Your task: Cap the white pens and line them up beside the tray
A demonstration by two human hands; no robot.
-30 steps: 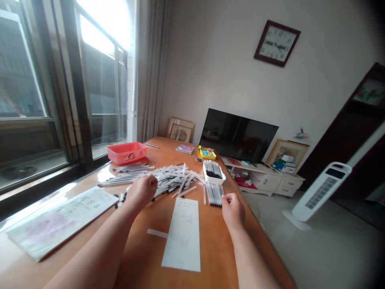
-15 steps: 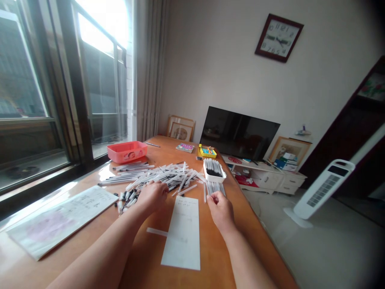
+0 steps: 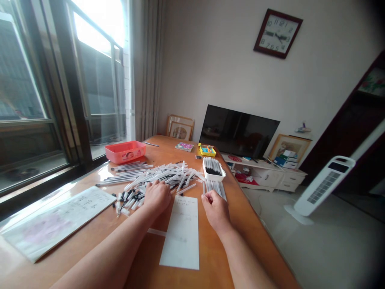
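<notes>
My left hand [image 3: 157, 196] rests at the near edge of a pile of clear pen barrels [image 3: 168, 172]. Its fingers curl down, so whatever is under them is hidden. Black and white pen caps [image 3: 129, 198] lie loose just left of it. On the right, my right hand [image 3: 215, 208] is closed, thumb and finger pinched at the near end of a clear pen barrel [image 3: 203, 187]. Beside that barrel lies a row of clear barrels [image 3: 217, 188]. Behind the row stands a white box [image 3: 218, 177] filled with black-tipped pens.
A handwritten paper strip [image 3: 180, 241] lies between my forearms, partly over a clear strip [image 3: 157, 232]. At left are a notebook [image 3: 60, 220] and a red plastic basket [image 3: 124, 154]. A yellow box [image 3: 207, 151] and a booklet [image 3: 184, 147] sit farther back. The table's right edge runs past my right arm.
My right hand has shifted slightly left, its fingertips now at the separate barrel. My left hand has turned a little, its fingers lower over the pile. The view has shifted slightly.
</notes>
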